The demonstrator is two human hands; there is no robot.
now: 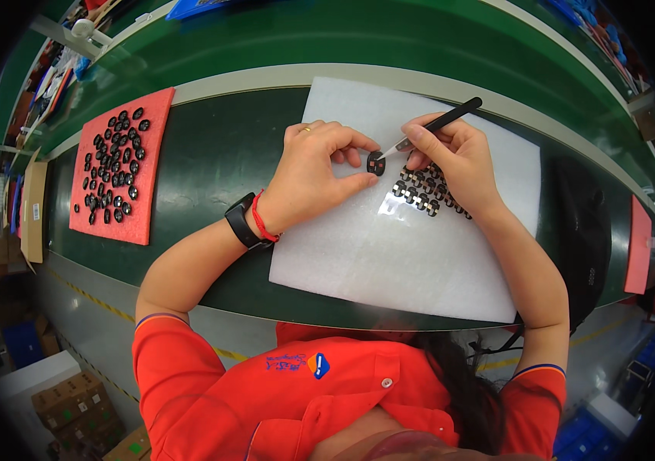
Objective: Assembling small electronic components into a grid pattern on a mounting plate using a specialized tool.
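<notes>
Between the thumb and forefinger of my left hand (320, 165) is a small black oval part (376, 164) with tiny reddish and pale spots on its face. My right hand (454, 157) grips a pair of tweezers (444, 121) with a black handle; its light, thin tip touches or nearly touches the upper edge of the oval part. Just to the right lies a clear sheet with rows of small black and metallic pieces (420, 188), partly hidden by my right hand. Both hands are over a white foam sheet (327, 265).
A red foam pad (142, 219) at the left bears many shiny black oval parts (116, 165). The green bench (212, 138) runs beneath everything. A black bag (582, 253) lies to the right, with another red foam piece (638, 246) beyond it. Cardboard boxes (74, 407) stand on the floor.
</notes>
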